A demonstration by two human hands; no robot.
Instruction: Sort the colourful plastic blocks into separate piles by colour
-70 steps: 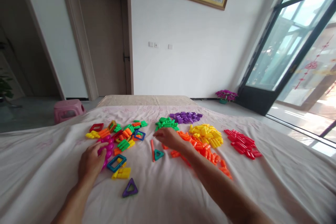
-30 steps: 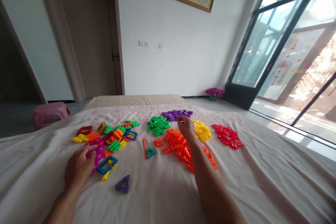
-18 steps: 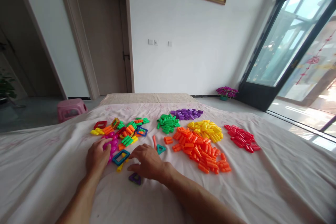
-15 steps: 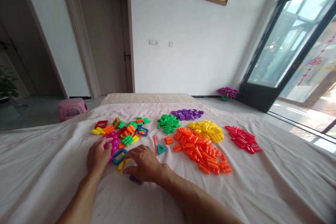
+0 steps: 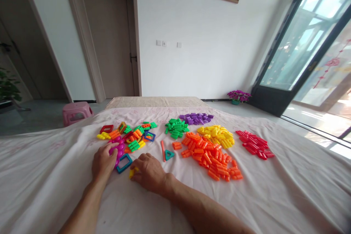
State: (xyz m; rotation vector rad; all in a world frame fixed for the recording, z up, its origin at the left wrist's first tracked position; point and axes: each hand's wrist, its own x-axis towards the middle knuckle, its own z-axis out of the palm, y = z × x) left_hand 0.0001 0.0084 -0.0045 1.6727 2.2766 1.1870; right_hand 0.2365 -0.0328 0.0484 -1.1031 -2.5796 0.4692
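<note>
My left hand is closed around the near side of a magenta piece made of round bulges, which lies on the cloth. Just right of it is a blue square frame tile. My right hand has its fingers curled down over a yellow block, pinching it near the cloth. The far ends of these fingers are partly hidden. Beyond both hands lies a mixed heap of green, orange, red and yellow pieces, with a dark blue square frame at its right side.
Sorted piles lie to the right: orange blocks, yellow blocks, green blocks, purple blocks and red blocks. A teal triangle and a thin orange stick lie between. A pale cloth covers the table.
My right hand has moved slightly down and closed on the yellow block. The purple piece below it is no longer visible. The blue frame has shifted slightly left; my left hand stays at the magenta piece.
</note>
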